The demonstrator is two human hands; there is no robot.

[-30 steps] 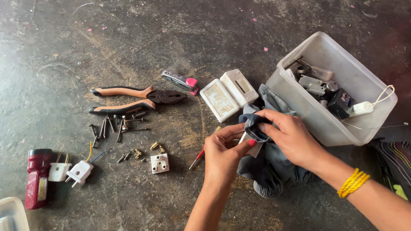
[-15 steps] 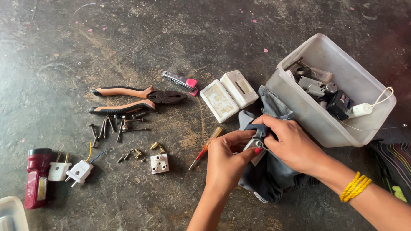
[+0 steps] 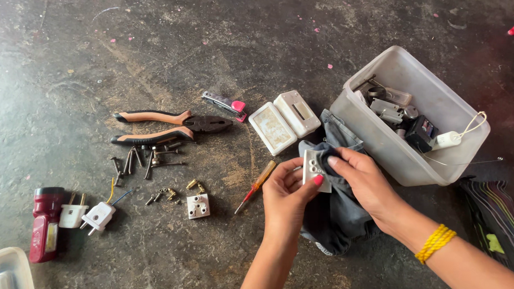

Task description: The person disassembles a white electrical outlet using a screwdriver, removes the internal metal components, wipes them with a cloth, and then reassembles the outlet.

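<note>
The left hand (image 3: 286,191) pinches a small white socket plate (image 3: 314,169) between thumb and fingers near the middle of the view, while the right hand (image 3: 364,182) presses a fold of dark grey cloth (image 3: 337,213) against the plate's upper right edge, fingers closed on the fabric. Judging by how things lie, the wiping of this plate is under way rather than finished: cloth covers part of its face, and the rest looks fairly clean. A like square socket piece (image 3: 198,205) lies on the floor (image 3: 158,44) at 9 o'clock from the hands, with loose brass screws (image 3: 170,194) beside it, so more parts seem left to handle. At 11 o'clock lie two white switch covers (image 3: 284,120), a small pink-tipped tool (image 3: 224,103), and orange-handled pliers (image 3: 166,127) with dark screws (image 3: 140,157) below them. A red-tipped screwdriver (image 3: 256,186) rests just beside the left hand. At 2 o'clock stands a translucent plastic tub (image 3: 382,146) of electrical odds and ends, close to the right hand but not blocking it. Far at 8 o'clock are two white plugs (image 3: 86,215) and a red torch (image 3: 42,222).
</note>
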